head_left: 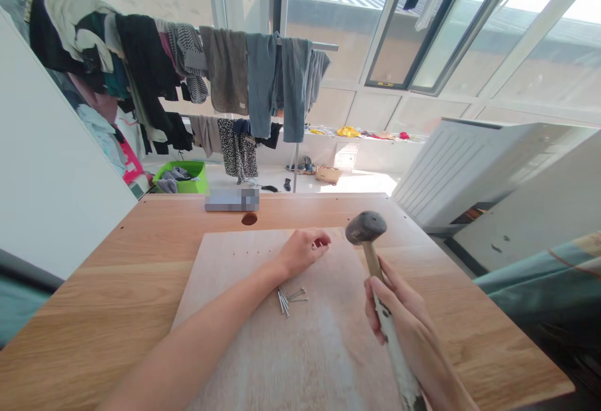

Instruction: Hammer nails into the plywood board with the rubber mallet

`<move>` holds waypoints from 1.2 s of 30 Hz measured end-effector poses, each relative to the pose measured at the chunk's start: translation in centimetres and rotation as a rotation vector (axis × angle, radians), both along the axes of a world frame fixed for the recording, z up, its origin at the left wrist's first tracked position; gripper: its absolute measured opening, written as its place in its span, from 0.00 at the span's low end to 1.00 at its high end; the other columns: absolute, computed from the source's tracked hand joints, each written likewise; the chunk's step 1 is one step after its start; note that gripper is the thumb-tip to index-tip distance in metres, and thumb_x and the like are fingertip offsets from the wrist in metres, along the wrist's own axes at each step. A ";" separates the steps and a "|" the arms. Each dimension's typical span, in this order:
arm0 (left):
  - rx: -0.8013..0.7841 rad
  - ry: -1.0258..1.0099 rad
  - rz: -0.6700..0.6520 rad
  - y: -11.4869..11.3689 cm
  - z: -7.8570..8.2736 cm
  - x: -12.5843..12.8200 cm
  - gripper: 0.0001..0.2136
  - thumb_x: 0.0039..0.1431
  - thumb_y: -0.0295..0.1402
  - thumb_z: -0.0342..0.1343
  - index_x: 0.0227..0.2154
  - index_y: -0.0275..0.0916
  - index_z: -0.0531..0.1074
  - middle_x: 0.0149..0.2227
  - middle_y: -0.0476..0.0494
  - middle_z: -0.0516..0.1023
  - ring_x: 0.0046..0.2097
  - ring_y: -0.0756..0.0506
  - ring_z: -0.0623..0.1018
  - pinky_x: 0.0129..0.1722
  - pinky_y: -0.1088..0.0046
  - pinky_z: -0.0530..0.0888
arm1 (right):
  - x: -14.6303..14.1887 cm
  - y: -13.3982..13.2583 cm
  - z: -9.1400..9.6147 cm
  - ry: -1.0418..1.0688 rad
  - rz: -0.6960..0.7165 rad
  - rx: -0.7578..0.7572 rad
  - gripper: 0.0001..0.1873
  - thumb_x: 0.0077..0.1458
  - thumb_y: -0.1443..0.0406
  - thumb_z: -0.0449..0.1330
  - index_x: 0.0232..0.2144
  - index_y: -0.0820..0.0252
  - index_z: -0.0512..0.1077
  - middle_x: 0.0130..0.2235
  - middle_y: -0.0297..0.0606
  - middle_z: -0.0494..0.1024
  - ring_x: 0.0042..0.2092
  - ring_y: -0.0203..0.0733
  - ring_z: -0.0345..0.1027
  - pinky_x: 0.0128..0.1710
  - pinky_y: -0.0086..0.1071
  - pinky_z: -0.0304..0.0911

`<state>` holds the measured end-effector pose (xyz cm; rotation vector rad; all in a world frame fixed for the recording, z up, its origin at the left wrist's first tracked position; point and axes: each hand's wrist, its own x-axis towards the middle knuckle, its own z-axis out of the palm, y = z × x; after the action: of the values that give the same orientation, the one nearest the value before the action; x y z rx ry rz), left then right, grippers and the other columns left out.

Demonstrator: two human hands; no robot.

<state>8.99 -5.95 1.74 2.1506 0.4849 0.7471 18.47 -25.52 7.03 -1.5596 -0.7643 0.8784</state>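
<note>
1. At the far left, beyond the tabletop, a bright green plastic basket [201,176] holds grey cloth.
2. The light-brown wood-grained tabletop [117,286] spans the near scene; by its far edge, left of centre, lies a grey rectangular item [225,200], its details blurred out.
3. A pale, flat wooden board [263,361] lies on the middle of the tabletop, a short row of small dark marks [247,252] in its far left part.
4. A fanned cluster of slim silver metal nails [284,301] rests on the board, just right of the left forearm.
5. Farther off and slightly right, the left grip [307,251] is over the far part of the board, fingers loosely curled, thumb near the fingertips with a small gap; whether it holds anything cannot be told.
6. To its right, apart from it, is a mallet [387,323] with a black cylindrical head and a worn, pale-painted wooden handle.
7. The right grip [401,304] is closed around that handle below the head, thumb laid along it.
</note>
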 end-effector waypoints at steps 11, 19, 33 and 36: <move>-0.067 -0.005 0.021 0.0 -0.4 0.2 0.13 0.55 0.23 0.59 0.44 0.38 0.73 0.33 0.48 0.81 0.32 0.50 0.77 0.37 0.74 0.74 | -0.7 1.4 -1.3 0.169 -0.095 0.055 0.32 0.51 0.50 0.64 0.55 0.57 0.68 0.30 0.30 0.69 0.19 0.30 0.56 0.13 0.25 0.55; -0.084 -0.022 0.012 -0.2 -0.2 0.2 0.12 0.54 0.22 0.59 0.41 0.38 0.73 0.31 0.49 0.80 0.30 0.51 0.76 0.35 0.75 0.74 | -1.2 0.9 -1.8 0.210 -0.047 0.182 0.33 0.55 0.53 0.64 0.61 0.53 0.65 0.32 0.31 0.71 0.18 0.28 0.56 0.12 0.24 0.55; -0.055 -0.039 0.024 0.0 -0.6 0.3 0.14 0.53 0.23 0.60 0.43 0.38 0.73 0.32 0.49 0.82 0.31 0.50 0.78 0.33 0.76 0.74 | -1.6 0.9 -2.3 0.141 -0.029 0.105 0.39 0.53 0.52 0.64 0.63 0.55 0.62 0.30 0.30 0.71 0.16 0.28 0.56 0.11 0.25 0.55; -0.042 -0.031 0.041 0.1 -0.8 0.4 0.13 0.53 0.24 0.60 0.42 0.38 0.74 0.32 0.49 0.81 0.30 0.50 0.78 0.32 0.77 0.73 | -1.6 0.9 -2.5 0.132 -0.001 0.044 0.40 0.52 0.51 0.65 0.64 0.55 0.61 0.28 0.28 0.69 0.16 0.29 0.55 0.10 0.25 0.55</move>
<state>9.36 -5.85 0.98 2.0924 0.5246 0.7852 16.88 -24.66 4.57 -1.4482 -0.6830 0.9481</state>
